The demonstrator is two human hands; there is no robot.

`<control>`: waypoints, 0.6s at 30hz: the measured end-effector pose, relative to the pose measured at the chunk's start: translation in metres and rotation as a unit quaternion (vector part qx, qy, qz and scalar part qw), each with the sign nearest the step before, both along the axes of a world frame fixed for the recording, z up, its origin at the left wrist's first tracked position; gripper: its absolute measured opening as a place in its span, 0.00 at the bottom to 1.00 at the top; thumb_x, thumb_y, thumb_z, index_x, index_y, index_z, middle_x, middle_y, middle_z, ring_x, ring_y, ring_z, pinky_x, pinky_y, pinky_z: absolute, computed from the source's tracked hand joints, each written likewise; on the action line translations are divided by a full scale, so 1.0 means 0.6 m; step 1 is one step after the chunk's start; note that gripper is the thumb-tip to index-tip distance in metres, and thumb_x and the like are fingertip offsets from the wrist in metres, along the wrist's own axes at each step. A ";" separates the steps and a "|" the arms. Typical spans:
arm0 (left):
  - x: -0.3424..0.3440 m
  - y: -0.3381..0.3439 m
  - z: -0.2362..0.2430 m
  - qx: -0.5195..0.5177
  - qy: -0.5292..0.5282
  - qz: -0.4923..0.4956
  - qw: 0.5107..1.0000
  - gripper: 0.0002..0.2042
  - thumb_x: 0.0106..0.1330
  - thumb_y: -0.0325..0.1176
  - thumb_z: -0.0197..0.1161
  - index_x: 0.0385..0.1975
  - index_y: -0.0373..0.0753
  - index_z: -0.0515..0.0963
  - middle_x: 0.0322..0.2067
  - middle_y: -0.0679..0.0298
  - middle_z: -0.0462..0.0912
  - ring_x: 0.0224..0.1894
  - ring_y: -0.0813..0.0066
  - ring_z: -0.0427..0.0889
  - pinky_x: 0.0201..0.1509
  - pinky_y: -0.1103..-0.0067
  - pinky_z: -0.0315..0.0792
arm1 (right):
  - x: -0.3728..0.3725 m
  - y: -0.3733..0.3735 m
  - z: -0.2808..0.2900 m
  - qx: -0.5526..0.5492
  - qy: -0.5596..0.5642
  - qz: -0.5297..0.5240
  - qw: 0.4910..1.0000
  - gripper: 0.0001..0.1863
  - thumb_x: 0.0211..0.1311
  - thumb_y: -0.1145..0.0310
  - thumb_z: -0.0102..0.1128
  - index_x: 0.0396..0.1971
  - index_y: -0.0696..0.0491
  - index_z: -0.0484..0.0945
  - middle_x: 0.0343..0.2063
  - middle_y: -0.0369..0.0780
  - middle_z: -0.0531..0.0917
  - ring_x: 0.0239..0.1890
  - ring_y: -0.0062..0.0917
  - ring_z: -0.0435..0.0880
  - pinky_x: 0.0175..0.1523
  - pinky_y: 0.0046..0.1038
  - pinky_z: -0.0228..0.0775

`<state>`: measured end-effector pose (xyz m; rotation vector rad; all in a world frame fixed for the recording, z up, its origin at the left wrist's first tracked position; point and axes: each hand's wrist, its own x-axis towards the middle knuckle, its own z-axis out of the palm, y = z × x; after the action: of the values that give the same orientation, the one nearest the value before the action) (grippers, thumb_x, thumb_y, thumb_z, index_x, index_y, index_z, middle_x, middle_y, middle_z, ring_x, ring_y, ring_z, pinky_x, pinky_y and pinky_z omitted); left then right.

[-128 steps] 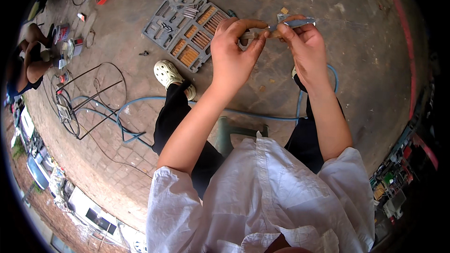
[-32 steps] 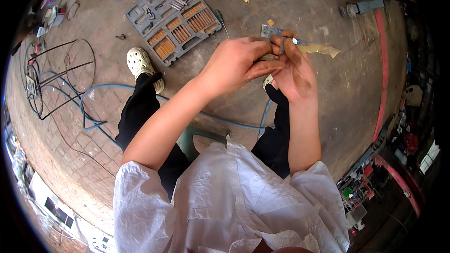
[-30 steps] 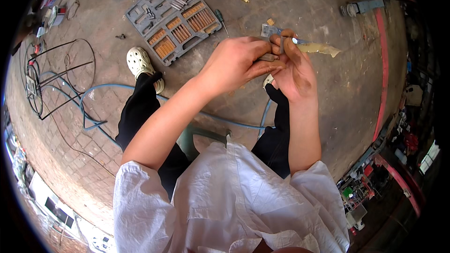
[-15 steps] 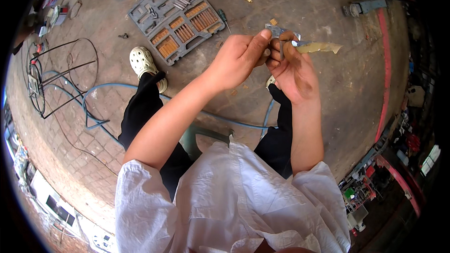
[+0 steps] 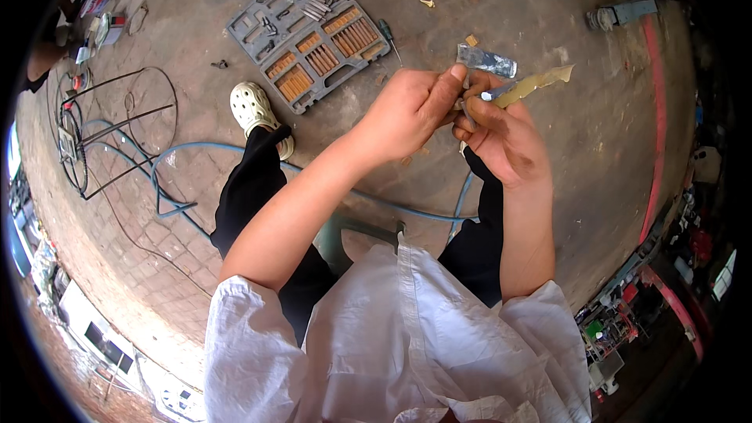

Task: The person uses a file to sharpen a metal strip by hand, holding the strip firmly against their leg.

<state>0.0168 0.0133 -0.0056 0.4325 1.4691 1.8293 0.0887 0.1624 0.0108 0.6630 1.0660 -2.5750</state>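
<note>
In front of me my left hand [image 5: 415, 110] is closed, its thumb and fingers pinched against the fingertips of the other hand. What it grips, if anything, is hidden. My right hand [image 5: 513, 137] holds a flattened yellowish strip [image 5: 540, 84] with a ragged outer end and a shiny bluish patch near the fingers. A small grey piece [image 5: 468, 114] shows between my dark-stained fingertips. Just beyond the hands is a flat, shiny blue-grey packet or tube [image 5: 489, 60]; it seems to lie on the floor, though I cannot tell whether fingers touch it.
An open grey tool case [image 5: 301, 106] with rows of bits lies ahead left, a screwdriver [image 5: 386, 30] beside it. A blue hose [image 5: 368, 197] crosses the floor by my feet. A black wire frame [image 5: 117, 121] stands left. Cluttered parts [image 5: 607, 337] line the right.
My hands have shifted slightly nearer my body. The blue-grey packet or tube shows more fully beyond them, and the yellowish strip is tilted more upward. The whole view has shifted a little.
</note>
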 end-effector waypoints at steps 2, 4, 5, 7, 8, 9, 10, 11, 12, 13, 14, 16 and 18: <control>-0.003 -0.004 -0.005 -0.040 0.032 -0.016 0.999 0.24 0.74 0.45 0.41 0.20 0.33 0.72 0.12 0.72 0.65 0.17 0.87 0.59 0.19 0.83 0.55 | -0.001 -0.002 0.001 0.010 -0.014 0.010 1.000 0.10 0.58 0.72 0.62 0.35 0.57 0.71 0.30 0.36 0.77 0.32 0.20 0.77 0.37 0.24 0.73; -0.004 -0.007 0.004 -0.028 -0.042 -0.036 0.998 0.24 0.74 0.45 0.41 0.20 0.34 0.72 0.12 0.72 0.65 0.16 0.87 0.59 0.19 0.84 0.55 | 0.001 0.001 0.005 0.011 0.002 0.020 1.000 0.10 0.58 0.72 0.62 0.36 0.57 0.71 0.31 0.36 0.77 0.34 0.21 0.79 0.39 0.25 0.76; -0.004 -0.008 0.008 -0.022 -0.079 -0.046 0.996 0.24 0.74 0.45 0.41 0.20 0.34 0.72 0.12 0.73 0.65 0.16 0.87 0.59 0.19 0.84 0.55 | 0.003 0.002 0.007 0.012 0.010 0.024 1.000 0.10 0.58 0.72 0.62 0.36 0.57 0.71 0.31 0.36 0.77 0.34 0.22 0.80 0.40 0.26 0.77; -0.002 -0.010 -0.003 -0.027 -0.040 -0.050 0.998 0.24 0.74 0.45 0.41 0.19 0.35 0.72 0.12 0.73 0.65 0.16 0.87 0.59 0.19 0.84 0.55 | 0.004 0.001 0.007 0.012 -0.004 0.028 1.000 0.10 0.58 0.72 0.62 0.36 0.57 0.72 0.31 0.36 0.77 0.35 0.23 0.81 0.41 0.28 0.79; -0.001 -0.010 -0.007 -0.029 -0.020 -0.051 0.998 0.24 0.74 0.45 0.41 0.19 0.35 0.72 0.11 0.73 0.65 0.16 0.87 0.59 0.19 0.84 0.55 | 0.005 0.000 0.006 0.011 -0.010 0.031 0.999 0.10 0.58 0.73 0.62 0.36 0.58 0.72 0.32 0.36 0.77 0.35 0.23 0.81 0.42 0.29 0.80; 0.000 -0.008 -0.005 -0.043 0.010 -0.051 0.998 0.24 0.74 0.44 0.41 0.19 0.35 0.72 0.11 0.73 0.65 0.16 0.86 0.59 0.19 0.84 0.55 | 0.007 0.000 0.005 0.009 -0.010 0.026 1.000 0.10 0.58 0.73 0.62 0.36 0.58 0.72 0.32 0.37 0.77 0.36 0.23 0.81 0.42 0.29 0.80; 0.001 -0.007 -0.003 -0.058 0.039 -0.050 0.996 0.24 0.74 0.44 0.41 0.19 0.35 0.72 0.11 0.72 0.66 0.16 0.86 0.60 0.19 0.84 0.56 | 0.010 -0.001 0.003 0.006 -0.011 0.022 1.000 0.09 0.58 0.73 0.62 0.36 0.58 0.72 0.32 0.37 0.77 0.36 0.23 0.81 0.43 0.30 0.80; 0.002 -0.006 -0.001 -0.073 0.068 -0.050 0.994 0.24 0.74 0.44 0.41 0.18 0.34 0.72 0.11 0.72 0.66 0.16 0.86 0.60 0.19 0.83 0.56 | 0.012 -0.001 0.003 0.004 -0.011 0.018 1.000 0.09 0.58 0.73 0.62 0.36 0.58 0.72 0.32 0.37 0.78 0.36 0.23 0.81 0.43 0.30 0.80; 0.002 -0.007 -0.002 -0.060 0.028 -0.061 0.996 0.25 0.74 0.44 0.41 0.18 0.34 0.72 0.11 0.71 0.67 0.16 0.85 0.61 0.19 0.83 0.57 | 0.014 0.001 0.004 0.010 -0.006 0.026 1.000 0.09 0.58 0.73 0.62 0.36 0.59 0.72 0.32 0.37 0.78 0.36 0.23 0.81 0.43 0.30 0.81; 0.000 -0.010 -0.004 -0.047 -0.013 -0.073 0.996 0.25 0.74 0.44 0.42 0.18 0.33 0.72 0.11 0.70 0.67 0.16 0.85 0.61 0.19 0.82 0.58 | 0.014 0.004 0.006 0.017 -0.002 0.034 0.999 0.10 0.58 0.73 0.62 0.36 0.59 0.72 0.32 0.38 0.78 0.36 0.23 0.81 0.44 0.31 0.81; -0.001 -0.011 -0.006 -0.034 -0.053 -0.084 0.994 0.25 0.74 0.44 0.42 0.18 0.32 0.72 0.11 0.69 0.68 0.16 0.84 0.62 0.20 0.82 0.58 | 0.014 0.005 0.007 0.023 0.003 0.042 0.999 0.10 0.58 0.73 0.61 0.36 0.59 0.72 0.32 0.38 0.78 0.37 0.24 0.81 0.44 0.31 0.81; 0.000 -0.007 0.002 -0.032 0.000 -0.069 0.997 0.25 0.73 0.44 0.42 0.18 0.32 0.71 0.11 0.69 0.68 0.16 0.84 0.62 0.20 0.81 0.59 | 0.015 0.004 0.005 0.032 0.005 0.040 0.999 0.10 0.58 0.73 0.61 0.36 0.60 0.72 0.33 0.38 0.78 0.36 0.24 0.82 0.44 0.31 0.81; 0.001 -0.006 0.004 -0.041 0.039 -0.063 0.996 0.25 0.73 0.44 0.43 0.18 0.32 0.71 0.11 0.69 0.68 0.16 0.84 0.62 0.20 0.81 0.59 | 0.016 0.002 0.002 0.023 0.006 0.033 0.999 0.10 0.58 0.74 0.62 0.36 0.60 0.72 0.33 0.39 0.79 0.36 0.25 0.82 0.44 0.32 0.81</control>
<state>0.0171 0.0097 -0.0032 0.5487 1.5280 1.6634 0.0985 0.1638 0.0120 0.6143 1.1355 -2.5083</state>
